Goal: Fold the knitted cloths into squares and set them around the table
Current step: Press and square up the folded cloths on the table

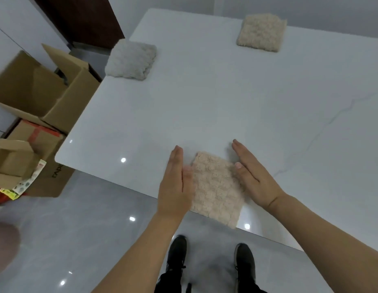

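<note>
A folded pale pink knitted cloth (215, 187) lies at the near edge of the white table (226, 102), its near corner hanging slightly over the edge. My left hand (176, 182) stands on its side against the cloth's left edge, fingers straight. My right hand (251, 174) does the same against the right edge, fingers straight. A folded grey cloth (131, 59) sits at the table's far left edge. A folded beige cloth (261, 32) sits at the far side.
Open cardboard boxes (36, 87) stand on the floor to the left of the table, with smaller boxes (21, 157) in front of them. My two dark shoes (209, 261) are on the grey floor below the table's near edge.
</note>
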